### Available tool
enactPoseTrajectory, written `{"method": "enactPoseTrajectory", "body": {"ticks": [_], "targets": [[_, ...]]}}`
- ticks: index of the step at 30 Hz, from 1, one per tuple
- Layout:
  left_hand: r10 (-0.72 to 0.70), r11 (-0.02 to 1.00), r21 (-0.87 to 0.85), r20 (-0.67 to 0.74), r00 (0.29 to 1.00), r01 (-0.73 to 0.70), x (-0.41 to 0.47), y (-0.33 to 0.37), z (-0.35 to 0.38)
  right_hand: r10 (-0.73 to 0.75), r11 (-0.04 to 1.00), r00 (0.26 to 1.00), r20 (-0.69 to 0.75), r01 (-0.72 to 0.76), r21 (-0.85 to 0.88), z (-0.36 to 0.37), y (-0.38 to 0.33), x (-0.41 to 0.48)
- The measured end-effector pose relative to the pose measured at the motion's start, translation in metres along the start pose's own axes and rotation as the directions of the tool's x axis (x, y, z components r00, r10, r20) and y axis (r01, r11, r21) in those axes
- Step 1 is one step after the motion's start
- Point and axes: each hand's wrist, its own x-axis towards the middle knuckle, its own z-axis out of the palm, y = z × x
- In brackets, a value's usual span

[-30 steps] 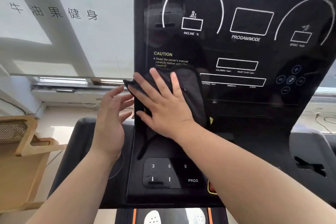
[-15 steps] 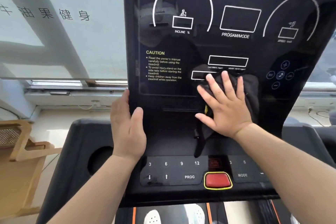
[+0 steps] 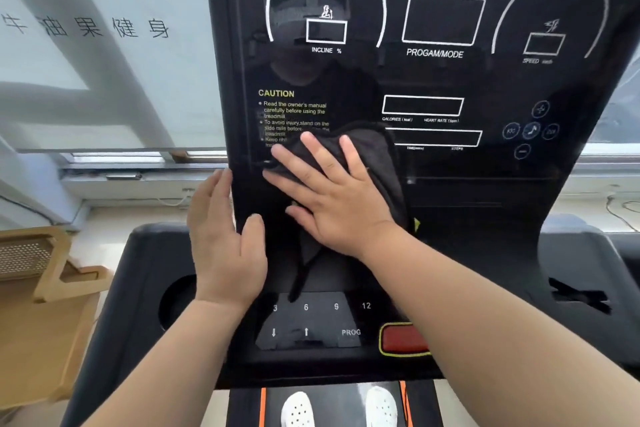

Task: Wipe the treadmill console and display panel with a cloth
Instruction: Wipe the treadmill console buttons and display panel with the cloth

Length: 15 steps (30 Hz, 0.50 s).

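A person's right hand (image 3: 337,198), fingers spread wide and palm flat, presses a dark cloth (image 3: 377,163) against the lower left of a treadmill's display panel (image 3: 485,184), at the centre of the frame. The cloth covers the bottom lines of the yellow caution text (image 3: 294,114), and a loose tail of it hangs down toward the keypad (image 3: 311,319). The left hand (image 3: 225,246), held open and holding nothing, braces the panel's left edge, thumb on the front face.

Doing this stroke well looks to call for steady, even palm pressure and overlapping passes, with the left hand keeping the upright panel from rocking. The dangling tail would be better gathered under the palm, clear of the keypad and the red stop button (image 3: 403,340) at lower centre.

The cloth is dark grey to black, soft and thick, bunched under the fingers. The panel is glossy black, reflective, printed with white gauges and boxes; its right side lies uncovered.
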Motion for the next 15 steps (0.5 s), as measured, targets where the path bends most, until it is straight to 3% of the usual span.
{"method": "enactPoseTrajectory", "body": {"ticks": [5, 11, 15], "targets": [[0.073, 0.970, 0.229, 0.062, 0.995, -0.085, -0.029, 0.013, 0.025, 0.024, 0.998, 1.000, 0.018, -0.023, -0.052, 0.002, 0.060, -0.052], [0.010, 0.915, 0.400, 0.124, 0.992, -0.059, -0.047, 0.018, 0.038, 0.106, 0.987, 0.994, -0.018, -0.108, -0.118, 0.000, 0.147, -0.129], [-0.052, 0.893, 0.449, 0.186, 0.981, -0.037, -0.059, 0.013, 0.036, 0.190, 0.976, 0.982, 0.025, -0.186, -0.110, -0.007, 0.146, -0.130]]}}
